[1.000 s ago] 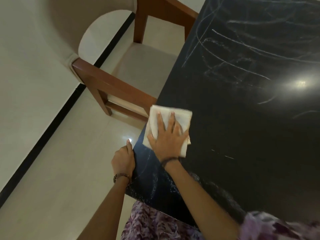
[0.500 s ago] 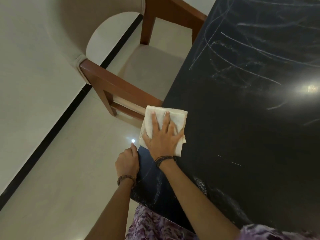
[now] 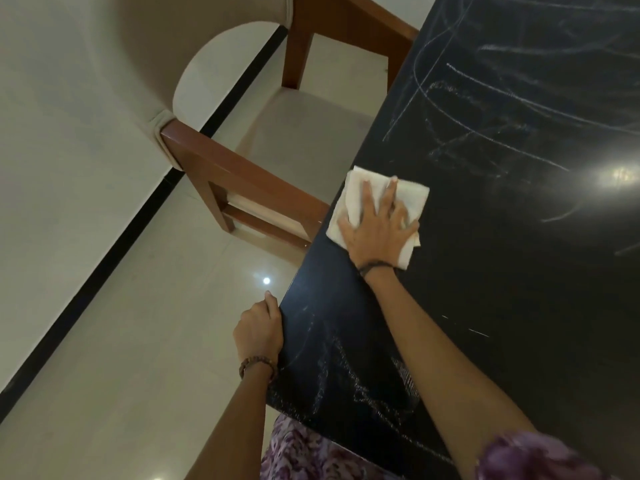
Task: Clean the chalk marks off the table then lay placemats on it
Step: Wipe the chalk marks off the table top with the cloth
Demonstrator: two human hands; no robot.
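A black table (image 3: pixel 502 289) fills the right side, with white chalk marks (image 3: pixel 485 109) scrawled across its far part and fainter chalk smears (image 3: pixel 374 393) near its front left corner. My right hand (image 3: pixel 377 230) lies flat, fingers spread, pressing a folded white cloth (image 3: pixel 412 195) onto the table close to its left edge. My left hand (image 3: pixel 258 332) curls over the table's left edge nearer to me. No placemats are in view.
A wooden chair (image 3: pixel 242 174) with a beige seat and rounded beige back stands at the table's left side, its armrest just below the cloth. Glossy cream floor tiles (image 3: pixel 121 341) with a black strip lie to the left.
My right hand has slid the cloth away from me along the table's left edge, now level with the chair's armrest. My left hand has kept its grip on the edge.
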